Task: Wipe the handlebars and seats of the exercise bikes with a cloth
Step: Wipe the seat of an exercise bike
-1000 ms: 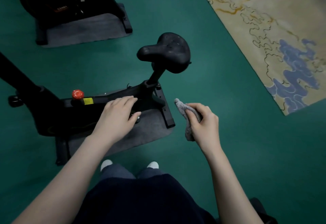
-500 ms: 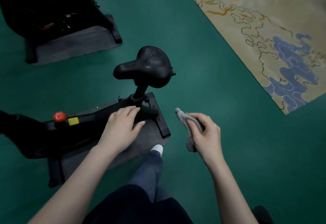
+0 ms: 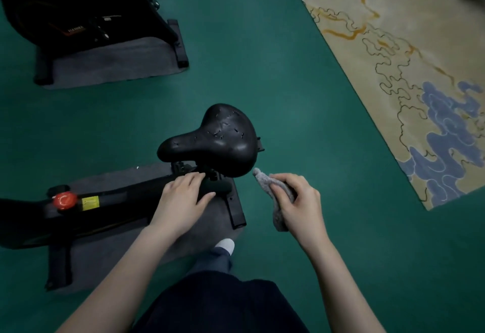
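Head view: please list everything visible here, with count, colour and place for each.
near bike: 1, black, lower left
far bike: 1, black, top left
seat: 1, black, centre, on the near bike
knob: 1, red, on the near bike's frame, left
mats: 2, grey, one under each bike
floor: 1, green, throughout
rug: 1, beige with blue and yellow pattern, upper right
cloth: 1, grey, just right of the seat
left hand: 1, fingers straight, over the near bike's frame below the seat
right hand: 1, grips the cloth
foot: 1, white, bottom centre
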Action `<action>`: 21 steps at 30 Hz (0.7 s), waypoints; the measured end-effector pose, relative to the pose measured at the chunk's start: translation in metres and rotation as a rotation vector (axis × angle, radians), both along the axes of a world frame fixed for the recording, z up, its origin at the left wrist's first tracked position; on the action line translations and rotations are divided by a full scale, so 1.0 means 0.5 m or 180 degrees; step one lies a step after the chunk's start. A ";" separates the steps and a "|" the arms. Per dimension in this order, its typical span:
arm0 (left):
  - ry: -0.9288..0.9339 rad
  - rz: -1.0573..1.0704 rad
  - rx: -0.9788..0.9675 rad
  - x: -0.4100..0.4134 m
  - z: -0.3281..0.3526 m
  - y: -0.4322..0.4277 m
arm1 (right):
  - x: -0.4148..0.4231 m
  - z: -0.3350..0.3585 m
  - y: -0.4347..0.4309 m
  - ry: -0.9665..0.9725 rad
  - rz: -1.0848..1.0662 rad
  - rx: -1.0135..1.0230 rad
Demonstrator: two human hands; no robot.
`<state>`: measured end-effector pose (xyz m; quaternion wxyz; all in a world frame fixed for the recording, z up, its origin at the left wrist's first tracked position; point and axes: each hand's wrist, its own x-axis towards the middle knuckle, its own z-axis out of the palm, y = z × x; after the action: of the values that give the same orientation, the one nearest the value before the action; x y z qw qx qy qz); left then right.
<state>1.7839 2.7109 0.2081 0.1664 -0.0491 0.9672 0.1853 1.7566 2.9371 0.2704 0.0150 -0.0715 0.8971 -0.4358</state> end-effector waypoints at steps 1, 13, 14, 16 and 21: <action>-0.0025 0.0055 0.0008 -0.006 -0.002 -0.002 | -0.016 0.000 -0.004 -0.0028 0.0066 -0.0004; -0.0174 0.1221 -0.0059 -0.041 -0.027 -0.006 | -0.233 -0.038 -0.057 -0.0059 0.1179 -0.0010; -0.0158 0.1344 -0.0039 -0.048 -0.028 0.001 | -0.252 -0.040 -0.057 -0.0061 0.1279 -0.0029; -0.0133 0.1618 -0.0011 -0.066 -0.028 0.023 | -0.295 -0.044 -0.055 -0.0062 0.1503 -0.0042; -0.0031 0.2651 0.0386 -0.097 -0.024 0.102 | -0.415 -0.050 -0.036 -0.0120 0.2155 -0.0050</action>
<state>1.7355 2.7618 0.1963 0.0844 -0.4269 0.8513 0.2931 1.5490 2.9193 0.2454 0.1748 -0.3574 0.8186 -0.4143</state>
